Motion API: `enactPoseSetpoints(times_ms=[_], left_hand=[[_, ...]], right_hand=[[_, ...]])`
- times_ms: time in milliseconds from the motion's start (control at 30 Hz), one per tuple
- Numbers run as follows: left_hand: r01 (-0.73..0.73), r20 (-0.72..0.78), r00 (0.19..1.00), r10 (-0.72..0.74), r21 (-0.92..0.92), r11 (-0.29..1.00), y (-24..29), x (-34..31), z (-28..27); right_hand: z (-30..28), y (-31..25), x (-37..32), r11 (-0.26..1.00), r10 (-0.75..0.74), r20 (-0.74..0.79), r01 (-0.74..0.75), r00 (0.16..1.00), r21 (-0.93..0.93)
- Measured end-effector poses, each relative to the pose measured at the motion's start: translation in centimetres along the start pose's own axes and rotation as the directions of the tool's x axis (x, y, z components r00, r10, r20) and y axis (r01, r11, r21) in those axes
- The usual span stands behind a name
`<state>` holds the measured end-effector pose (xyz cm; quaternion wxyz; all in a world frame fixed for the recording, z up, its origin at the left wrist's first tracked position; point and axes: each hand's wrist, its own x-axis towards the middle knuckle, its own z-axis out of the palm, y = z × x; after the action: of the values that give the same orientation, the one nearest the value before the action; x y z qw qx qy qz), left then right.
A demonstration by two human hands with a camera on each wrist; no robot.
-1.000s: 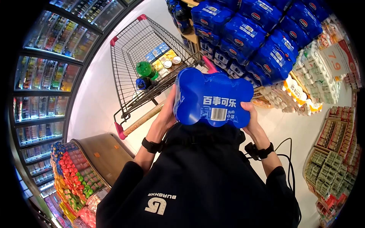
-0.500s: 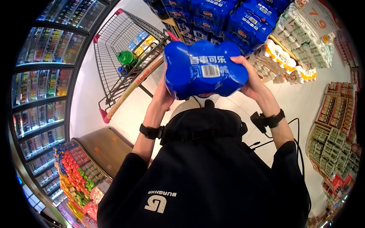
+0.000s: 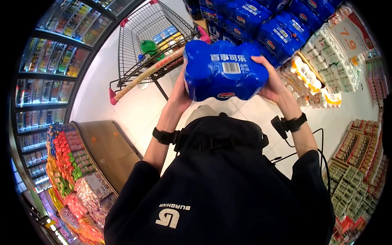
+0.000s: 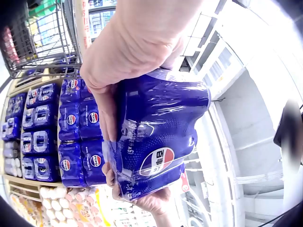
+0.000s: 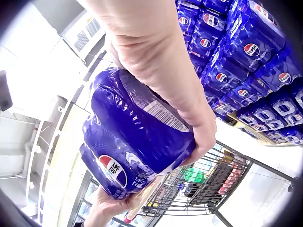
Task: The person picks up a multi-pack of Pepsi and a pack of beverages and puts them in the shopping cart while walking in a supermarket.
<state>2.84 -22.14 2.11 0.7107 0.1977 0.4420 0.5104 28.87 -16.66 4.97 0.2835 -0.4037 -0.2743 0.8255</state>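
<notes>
Both hands hold a shrink-wrapped blue six-pack of Pepsi cans (image 3: 226,83) in front of the body. My left hand (image 3: 178,94) grips its left end, mostly hidden by the pack in the head view. The left wrist view shows those fingers (image 4: 109,116) along the wrap. At the opposite end, my right hand (image 3: 274,83) grips with its thumb over the top edge near the printed barcode. The pack's logo side (image 5: 113,170) also shows in the right wrist view. Just beyond the pack stands a shopping cart (image 3: 122,53) with a wooden-looking handle (image 3: 151,74).
In the cart lie a green bottle (image 3: 149,47) and yellow and blue packages. Stacked blue Pepsi packs (image 3: 281,34) rise at the upper right, beside white multipacks (image 3: 326,57). A brown display stand (image 3: 104,147) with bagged sweets is at left, drink coolers (image 3: 49,57) behind it.
The six-pack has moved away from the body and tipped, so its logo side now shows below the top. Both arms reach farther out. The cart handle appears closer to the pack.
</notes>
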Motion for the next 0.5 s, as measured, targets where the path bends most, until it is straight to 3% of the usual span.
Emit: enactPoseSetpoints(times_ms=[133,200,500], left_hand=[[0.034,-0.053,0.998,-0.038,-0.075,0.997,-0.2,-1.8,-1.5],[-0.027,-0.074,0.997,0.024,-0.045,0.999,-0.6,-2.7,-2.4],[0.069,-0.224,0.972,-0.069,-0.009,0.998,-2.2,-9.3,-7.8]], right_hand=[[0.5,1.2,1.0,0.999,0.035,0.036,-0.036,0.999,0.016],[0.9,1.9,1.7,0.999,0.051,0.061,-0.051,0.997,0.001],[2.3,7.3,5.2,0.972,0.236,0.211,-0.231,0.949,-0.049]])
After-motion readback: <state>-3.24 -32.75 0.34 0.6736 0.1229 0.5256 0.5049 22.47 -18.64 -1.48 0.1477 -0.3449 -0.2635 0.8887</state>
